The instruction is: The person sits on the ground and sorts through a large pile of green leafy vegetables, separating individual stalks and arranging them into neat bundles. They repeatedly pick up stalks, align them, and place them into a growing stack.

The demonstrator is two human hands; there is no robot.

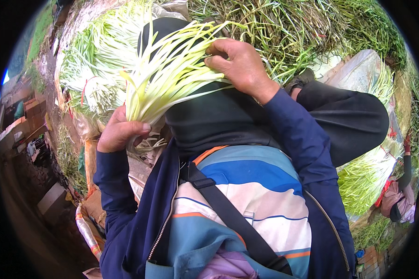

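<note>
A loose bunch of pale yellow leaves, likely blanched chives [181,69], fans out across my lap. My left hand [120,130] grips its gathered lower end, thumb across the front. Over at the leaf tips is my right hand [235,64], its fingers curled and thumb and forefinger closing on some leaves. Part of its fingers is hidden behind the hand itself. Just beyond my left hand lies a heap of similar pale stalks [97,62]. One bundle in it, with white cut ends [99,94], has a red tie around it.
Green and withered leaf litter [282,28] is piled ahead. My bent leg in black trousers [345,118] extends right, beside a tied yellow-green bundle [365,179]. Another person's arm [407,167] shows at the far right. Bricks [33,108] are stacked at the left.
</note>
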